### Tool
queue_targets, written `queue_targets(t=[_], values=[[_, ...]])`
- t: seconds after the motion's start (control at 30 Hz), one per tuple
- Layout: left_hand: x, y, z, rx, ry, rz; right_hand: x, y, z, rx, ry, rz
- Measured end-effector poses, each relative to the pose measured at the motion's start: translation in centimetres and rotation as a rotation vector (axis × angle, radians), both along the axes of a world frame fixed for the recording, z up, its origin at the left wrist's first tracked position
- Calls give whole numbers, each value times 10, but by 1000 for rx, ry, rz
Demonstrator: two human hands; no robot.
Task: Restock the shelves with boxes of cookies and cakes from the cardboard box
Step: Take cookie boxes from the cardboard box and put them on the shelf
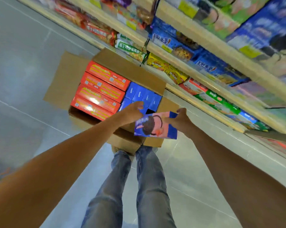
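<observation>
An open cardboard box (130, 66) stands on the floor in front of my legs. Several red cookie boxes (99, 89) fill its left half and several blue cookie boxes (140, 96) its right half. My right hand (180, 119) grips a blue cookie box with a pink picture (155, 126) just above the cardboard box's near right corner. My left hand (132, 111) reaches over the blue boxes beside it, its fingers touching the held box's left edge; whether they grip it is unclear.
Wooden shelves (188, 65) run along the right, stocked with red, green, yellow and blue snack packs (175, 43). The grey tiled floor (23, 79) spreads to the left. My jeans-clad legs (139, 178) stand just behind the cardboard box.
</observation>
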State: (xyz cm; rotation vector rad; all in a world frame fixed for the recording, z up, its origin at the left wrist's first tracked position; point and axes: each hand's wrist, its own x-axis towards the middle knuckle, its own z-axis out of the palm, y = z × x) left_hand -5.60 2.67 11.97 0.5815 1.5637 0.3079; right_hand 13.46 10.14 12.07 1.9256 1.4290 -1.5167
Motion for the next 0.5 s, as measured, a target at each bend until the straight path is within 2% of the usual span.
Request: queue_targets(t=[0.13,0.33,0.43,0.5], values=[[-8,37,76,131,20,-237,-5,22,72,-24,121,-43],[-1,77,208,260,-119,-381,-29,54,207,-44,377,29],[-11,84,258,270,-157,-371,-38,69,278,31,428,79],[-19,92,302,313,-74,-458,-37,77,324,100,457,70]])
